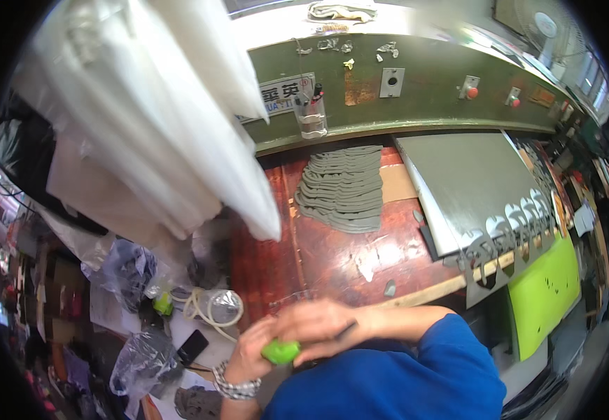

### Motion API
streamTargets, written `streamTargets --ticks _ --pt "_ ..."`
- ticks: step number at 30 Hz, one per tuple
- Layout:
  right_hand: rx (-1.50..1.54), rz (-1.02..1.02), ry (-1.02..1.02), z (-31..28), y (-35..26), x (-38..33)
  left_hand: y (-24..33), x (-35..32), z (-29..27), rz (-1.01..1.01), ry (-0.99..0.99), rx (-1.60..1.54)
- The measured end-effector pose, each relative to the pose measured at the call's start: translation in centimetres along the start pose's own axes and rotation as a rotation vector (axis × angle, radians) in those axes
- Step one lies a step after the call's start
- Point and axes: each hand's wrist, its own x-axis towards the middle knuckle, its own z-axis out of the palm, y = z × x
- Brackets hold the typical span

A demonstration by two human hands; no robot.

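Observation:
My left hand (247, 355), with a grey-and-white checked band at its wrist, is closed around a small bright green bundle (281, 352) close to my body. What the bundle is made of I cannot make out. My right hand (318, 320) lies over the left one, against the bundle, with its fingers smeared by motion. A narrow dark strip (346, 330) shows at the right wrist. Beyond my hands, a fanned stack of grey-green cut pieces (343, 187) lies on the reddish-brown work surface (332, 262).
A grey-green sheet (469, 182) with cutouts along its near edge lies on the right, above a lime-green sheet (546, 297). White sheeting (157, 119) hangs at the left. Below it are clear plastic bags (147, 360), a phone (192, 347) and a pale hose (199, 311). A green machine beam (430, 91) spans the back.

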Motion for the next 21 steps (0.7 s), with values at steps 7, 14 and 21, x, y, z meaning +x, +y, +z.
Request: streamTargets --ticks 7,14,21 --pt "-0.931 0.441 0.184 -17.7 19.6 -5.6 -1.9 9.2 3.7 -0.447 0.149 0.471" --pt "-1.069 0.262 0.207 -22.4 27.9 -7.6 -3.6 17.6 10.6 -0.315 0.179 0.829" --pt "-1.056 0.409 0.088 -21.3 29.0 -7.0 -6.8 17.9 10.5 -0.529 0.36 1.01"
